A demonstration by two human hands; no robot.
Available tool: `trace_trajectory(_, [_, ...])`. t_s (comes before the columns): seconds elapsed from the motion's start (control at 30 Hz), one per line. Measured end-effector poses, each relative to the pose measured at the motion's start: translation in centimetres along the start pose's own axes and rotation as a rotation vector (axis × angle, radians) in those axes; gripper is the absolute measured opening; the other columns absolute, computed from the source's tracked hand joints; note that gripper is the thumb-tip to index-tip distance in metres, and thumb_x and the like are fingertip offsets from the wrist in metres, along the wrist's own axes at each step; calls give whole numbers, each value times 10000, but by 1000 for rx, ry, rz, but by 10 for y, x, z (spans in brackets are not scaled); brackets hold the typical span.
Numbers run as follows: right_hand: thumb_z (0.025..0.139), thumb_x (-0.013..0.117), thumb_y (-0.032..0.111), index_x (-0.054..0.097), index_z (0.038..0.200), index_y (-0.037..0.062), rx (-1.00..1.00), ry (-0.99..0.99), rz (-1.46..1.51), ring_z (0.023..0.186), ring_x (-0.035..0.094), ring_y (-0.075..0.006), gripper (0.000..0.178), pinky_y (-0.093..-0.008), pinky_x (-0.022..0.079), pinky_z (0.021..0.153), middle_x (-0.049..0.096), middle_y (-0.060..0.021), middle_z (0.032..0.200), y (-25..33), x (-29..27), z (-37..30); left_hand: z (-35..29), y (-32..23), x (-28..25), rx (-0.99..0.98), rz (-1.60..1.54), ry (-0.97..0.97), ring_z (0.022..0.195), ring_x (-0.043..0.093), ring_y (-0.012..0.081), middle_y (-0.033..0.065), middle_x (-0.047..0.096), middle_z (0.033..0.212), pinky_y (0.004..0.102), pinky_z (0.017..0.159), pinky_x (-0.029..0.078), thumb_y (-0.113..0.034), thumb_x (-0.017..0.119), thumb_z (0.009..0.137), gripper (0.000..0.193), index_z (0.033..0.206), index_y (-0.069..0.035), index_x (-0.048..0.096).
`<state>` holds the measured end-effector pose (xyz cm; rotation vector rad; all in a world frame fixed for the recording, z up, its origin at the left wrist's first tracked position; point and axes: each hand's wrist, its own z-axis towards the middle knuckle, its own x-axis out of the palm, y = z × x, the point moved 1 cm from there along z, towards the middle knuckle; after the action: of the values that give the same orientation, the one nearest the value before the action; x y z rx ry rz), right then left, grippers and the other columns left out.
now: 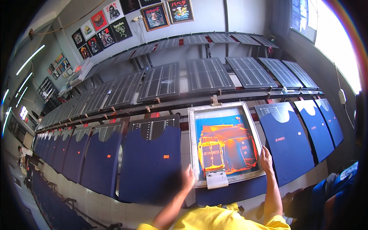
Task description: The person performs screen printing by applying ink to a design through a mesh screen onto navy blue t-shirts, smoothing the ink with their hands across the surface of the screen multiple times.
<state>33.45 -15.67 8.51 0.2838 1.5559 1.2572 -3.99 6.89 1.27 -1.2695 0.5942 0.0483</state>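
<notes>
A screen printing frame [193, 153] with a pale metal rim lies over a navy T-shirt [237, 194], whose lower part shows below it. Bright orange ink [224, 132] is smeared thickly across its blue mesh. On the near rim sits a pale metal plate [217, 180] with small bolts. My left hand [188, 177] grips the frame's left side near the lower corner. Higher up on the right side, my right hand [265, 159] is closed on the rim. The fingertips of both hands are partly hidden.
Navy shirts on boards, such as one shirt [151, 165] at left and another [285, 142] at right, line this row with small orange prints. Dark gridded boards [209, 74] stand behind a long rail [168, 104]. A person in blue [337, 184] is at lower right.
</notes>
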Motion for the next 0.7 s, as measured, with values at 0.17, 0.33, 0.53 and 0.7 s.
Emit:
trace_trajectory(0.17, [1025, 480, 251, 493, 1407, -43, -5, 102, 230, 1343, 490, -267, 483, -361, 363, 1120, 534, -202, 1425, -6, -3, 5, 7, 17, 16, 46, 117, -109, 624, 638, 340, 271, 645, 751, 440, 608, 485, -129, 506, 983, 358, 1287, 22, 618])
trace_trajectory(0.33, [1009, 465, 184, 464, 1435, -39, -30, 164, 267, 1381, 449, -282, 480, -369, 322, 1150, 504, -209, 1454, -3, 4, 14, 12, 21, 13, -97, 133, -48, 685, 663, 317, 267, 669, 818, 417, 633, 500, -106, 513, 973, 358, 1295, 13, 615])
trace_trajectory(0.53, [1039, 448, 202, 466, 1421, -53, 2, 170, 533, 1322, 492, -241, 459, -353, 341, 1130, 540, -159, 1406, -18, 2, 20, 15, -17, 15, -195, -42, -86, 736, 661, 246, 250, 685, 881, 360, 670, 507, -120, 509, 968, 388, 1316, 27, 599])
trace_trajectory(0.7, [1042, 467, 306, 468, 1419, -55, 66, 178, 651, 1293, 503, -214, 522, -350, 361, 1116, 550, -146, 1383, -3, -13, 14, 17, -32, -4, -106, 1, -115, 612, 631, 269, 234, 649, 748, 370, 580, 478, -75, 533, 915, 398, 1298, -7, 619])
